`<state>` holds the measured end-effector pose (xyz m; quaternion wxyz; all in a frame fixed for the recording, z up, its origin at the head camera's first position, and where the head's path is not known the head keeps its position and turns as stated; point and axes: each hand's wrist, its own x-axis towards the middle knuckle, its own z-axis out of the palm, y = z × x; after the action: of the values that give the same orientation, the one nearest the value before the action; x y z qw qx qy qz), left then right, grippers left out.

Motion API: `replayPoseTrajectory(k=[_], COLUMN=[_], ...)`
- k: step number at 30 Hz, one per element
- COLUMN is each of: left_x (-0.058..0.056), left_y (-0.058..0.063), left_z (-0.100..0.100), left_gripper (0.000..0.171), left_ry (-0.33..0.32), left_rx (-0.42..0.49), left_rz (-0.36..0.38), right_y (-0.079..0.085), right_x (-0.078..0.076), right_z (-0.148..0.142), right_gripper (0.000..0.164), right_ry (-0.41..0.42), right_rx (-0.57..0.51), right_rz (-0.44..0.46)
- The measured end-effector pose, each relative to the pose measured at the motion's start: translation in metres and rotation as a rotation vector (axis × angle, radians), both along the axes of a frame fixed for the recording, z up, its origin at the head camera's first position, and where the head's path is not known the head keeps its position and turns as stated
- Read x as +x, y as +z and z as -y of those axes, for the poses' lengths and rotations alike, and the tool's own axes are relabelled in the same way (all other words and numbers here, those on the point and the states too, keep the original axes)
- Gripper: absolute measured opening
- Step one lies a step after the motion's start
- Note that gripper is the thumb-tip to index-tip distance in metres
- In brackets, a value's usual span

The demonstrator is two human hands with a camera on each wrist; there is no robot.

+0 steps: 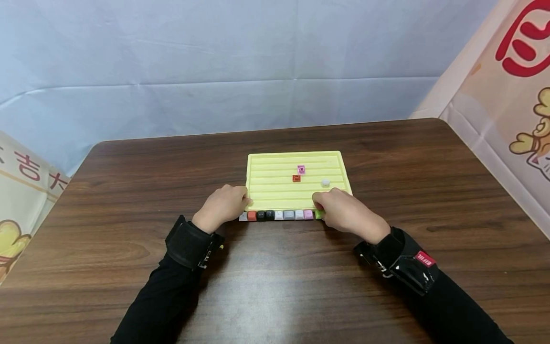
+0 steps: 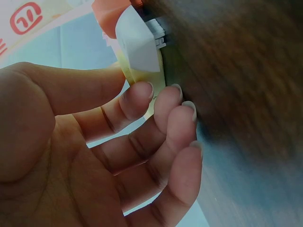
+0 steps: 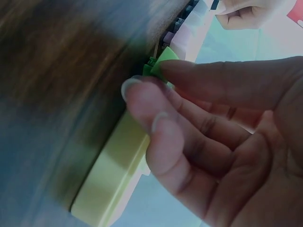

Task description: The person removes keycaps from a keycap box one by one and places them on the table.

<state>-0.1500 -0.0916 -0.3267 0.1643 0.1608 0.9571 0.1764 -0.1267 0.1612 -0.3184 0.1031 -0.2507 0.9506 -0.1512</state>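
A pale yellow ridged tray lies on the table, with a row of small keycaps along its front edge. My left hand pinches the tray's front left corner between thumb and fingers, close beside a white keycap and an orange-red keycap. At the row's right end, my right hand pinches a green keycap between thumb and fingertips; they partly cover it. Farther back on the tray sit a pink piece, a red piece and a white piece.
The brown wooden table extends around the tray on all sides. A pale blue cloth hangs behind it, and printed sheets stand to the left and right. Black straps are worn on both wrists.
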Motion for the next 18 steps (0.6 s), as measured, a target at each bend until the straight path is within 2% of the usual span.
replayPoseTrajectory(k=[18], left_x=[-0.0006], left_y=[-0.0015], left_z=[0.0002], left_gripper=[0.023], left_ry=[-0.006], left_rx=[-0.007], left_rz=[-0.004], right_y=[-0.0025], right_x=[0.0011], right_z=[0.0026], right_gripper=[0.021], right_ry=[0.009], right_rx=[-0.010], right_rz=[-0.011])
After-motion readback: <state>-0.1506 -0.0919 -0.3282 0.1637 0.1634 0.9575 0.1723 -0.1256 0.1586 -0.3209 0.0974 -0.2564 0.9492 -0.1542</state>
